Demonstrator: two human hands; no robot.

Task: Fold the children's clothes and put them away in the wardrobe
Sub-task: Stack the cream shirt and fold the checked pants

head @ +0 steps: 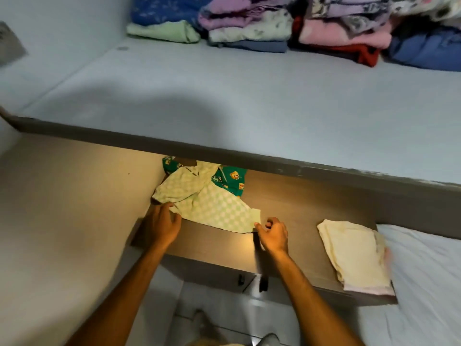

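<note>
- Hands reach forward onto the lower brown shelf [299, 216] of the wardrobe, both at a pale green checked garment [212, 208] lying there.
- The left hand [161, 227] lies palm down at the garment's near left edge, fingers curled loosely against the cloth; whether they pinch it cannot be told.
- The right hand [273, 236] meets the garment's near right corner, thumb and forefinger close together at the hem, the other fingers half bent; a firm hold cannot be made out.
- Between the two hands the checked garment spreads partly flat, rumpled toward its far left end.
- Beyond the hands, under the garment's far edge, lies a dark green printed garment [230, 182], partly hidden by the upper shelf's front edge.
- Right of the right hand, well apart, a folded cream cloth [356, 255] lies on the same shelf near its front corner.
- Above and beyond the hands, the upper shelf [224, 101] carries stacks of folded clothes [274, 23] along its back.
- A white sheet [424, 283] shows at the far right.
</note>
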